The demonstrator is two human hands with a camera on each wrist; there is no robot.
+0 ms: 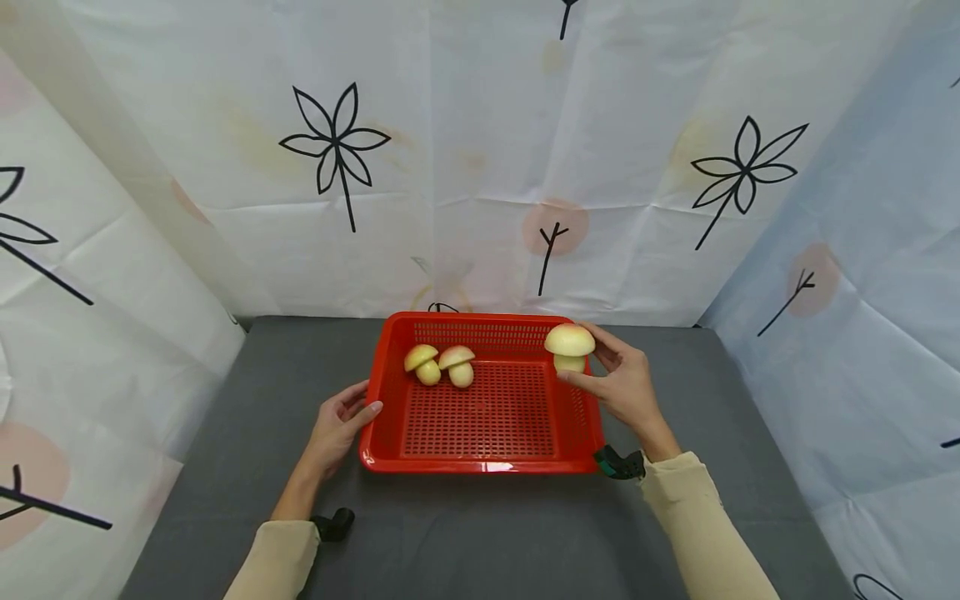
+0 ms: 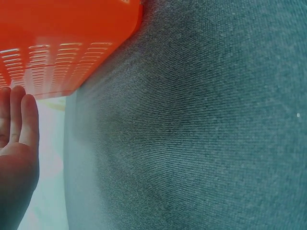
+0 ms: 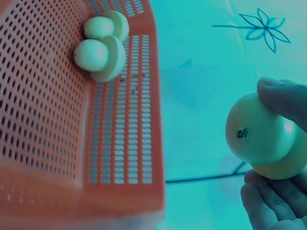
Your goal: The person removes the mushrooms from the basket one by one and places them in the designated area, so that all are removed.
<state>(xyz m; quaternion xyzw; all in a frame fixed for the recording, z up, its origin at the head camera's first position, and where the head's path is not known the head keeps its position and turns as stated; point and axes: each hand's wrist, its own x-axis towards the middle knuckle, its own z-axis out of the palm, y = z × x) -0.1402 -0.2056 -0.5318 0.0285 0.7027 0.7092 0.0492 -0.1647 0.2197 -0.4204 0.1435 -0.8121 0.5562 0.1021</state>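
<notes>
From the head view, your right hand [image 1: 626, 383] pinches a pale toy mushroom [image 1: 570, 347] upright, stem down, over the far right corner of the red basket [image 1: 480, 460]; your left hand [image 1: 341, 421] rests with relaxed fingers against the basket's left wall, holding nothing. Two smaller mushrooms [image 1: 441, 364] lie tilted near the far wall. Left wrist view: straight fingers [image 2: 21, 115] beside the basket's side. Right wrist view: the mushroom, smooth and cream, sits between thumb and fingers [image 3: 283, 98], outside the rim.
</notes>
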